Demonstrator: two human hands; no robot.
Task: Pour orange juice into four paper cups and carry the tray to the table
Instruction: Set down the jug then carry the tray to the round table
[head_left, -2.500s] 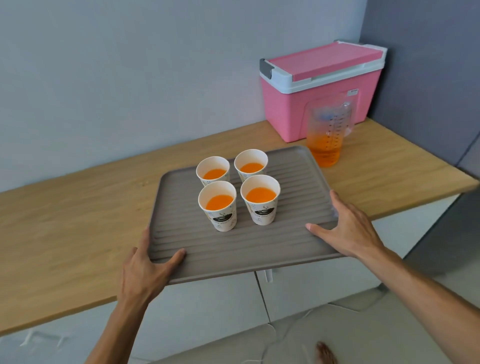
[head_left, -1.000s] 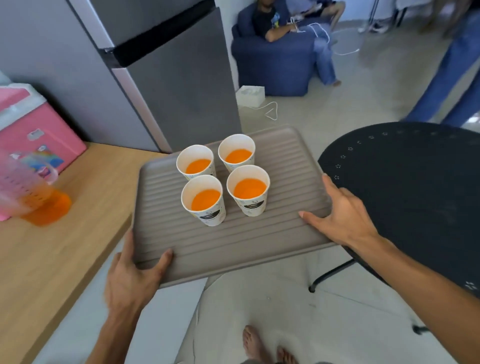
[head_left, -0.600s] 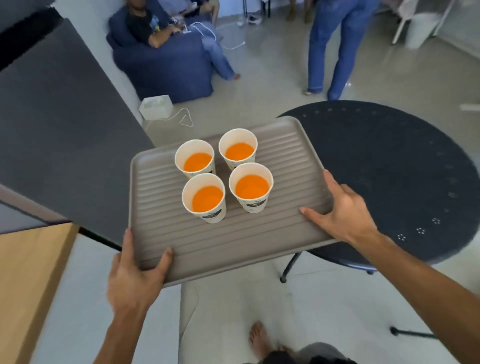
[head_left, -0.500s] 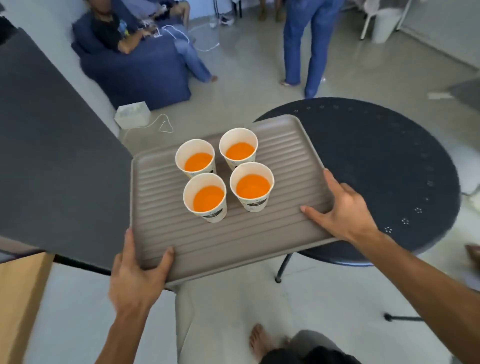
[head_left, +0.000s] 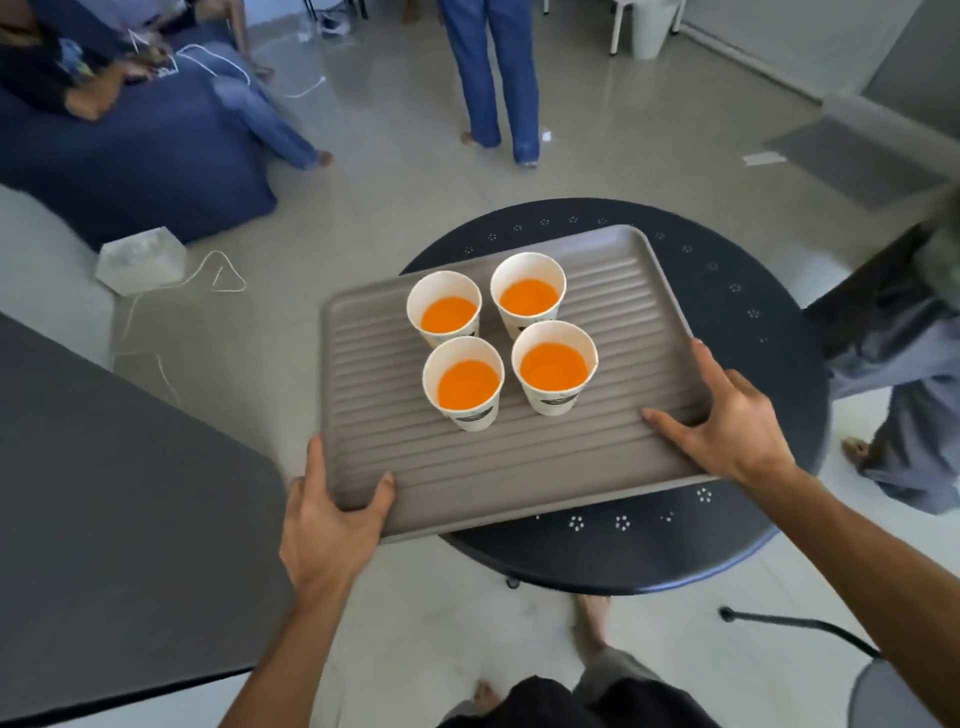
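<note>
my left hand (head_left: 332, 519) and right hand (head_left: 737, 421) grip the ribbed tray (head_left: 519, 467) by its near corners, fingers curled under; stiff tray, four open paper cups (head_left: 511, 338) of juice would slosh, so level it above the round table (head_left: 649, 551).

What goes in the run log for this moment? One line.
hands: left, right hold tray | cups: four, filled | tray over table

floor (head_left: 395, 171): pale glossy tile | blue sofa (head_left: 119, 171) | white bin (head_left: 649, 26)

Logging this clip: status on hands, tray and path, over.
Left hand and right hand grip tray. Four filled cups upright. Tray over round black table; touchdown unclear. Tabletop looks clear.
</note>
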